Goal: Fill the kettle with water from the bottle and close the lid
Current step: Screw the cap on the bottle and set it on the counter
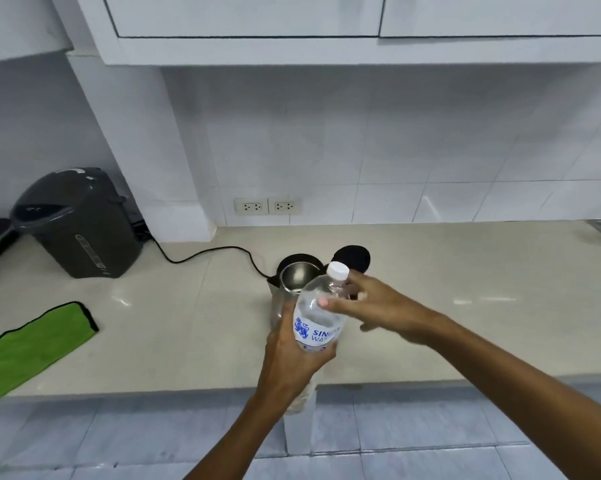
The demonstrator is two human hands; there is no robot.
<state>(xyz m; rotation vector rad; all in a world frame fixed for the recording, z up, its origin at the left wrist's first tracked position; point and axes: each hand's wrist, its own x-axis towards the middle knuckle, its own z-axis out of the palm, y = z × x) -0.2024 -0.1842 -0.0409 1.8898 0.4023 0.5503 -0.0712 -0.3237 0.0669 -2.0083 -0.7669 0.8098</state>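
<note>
kettle [293,282] on desk [465,306], lid [352,258] swung open behind it | water bottle [318,320] just in front of kettle, white cap [338,271] still on | left hand [297,355] gripping bottle body | right hand [371,303] part-open, fingers at bottle neck below cap | step: uncapping, judged | next: twist cap off, tilt mouth over kettle opening

White tiled wall [396,140] with sockets [267,206], pale counter [188,323], apparently bluish floor [430,427].
</note>
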